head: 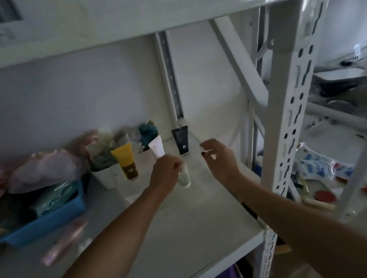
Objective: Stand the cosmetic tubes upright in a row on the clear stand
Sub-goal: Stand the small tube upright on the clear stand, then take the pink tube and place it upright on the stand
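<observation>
Three cosmetic tubes stand cap-down in a row on the white shelf (190, 221): a yellow tube (126, 160) on the left, a white tube (159, 150) in the middle, a black tube (181, 140) on the right. My left hand (165, 172) is shut on the white tube, whose pale cap end (183, 178) shows below my fingers. My right hand (219, 155) hovers open just right of the black tube, touching nothing. The clear stand is too faint to make out. A pink tube (61, 242) lies blurred at the shelf's front left.
A white tub (106, 174) stuffed with cloth items stands behind the yellow tube. A blue basket (44, 219) of packets fills the left side. The perforated shelf upright (292, 110) rises at the right. Clutter lies on the neighbouring shelf.
</observation>
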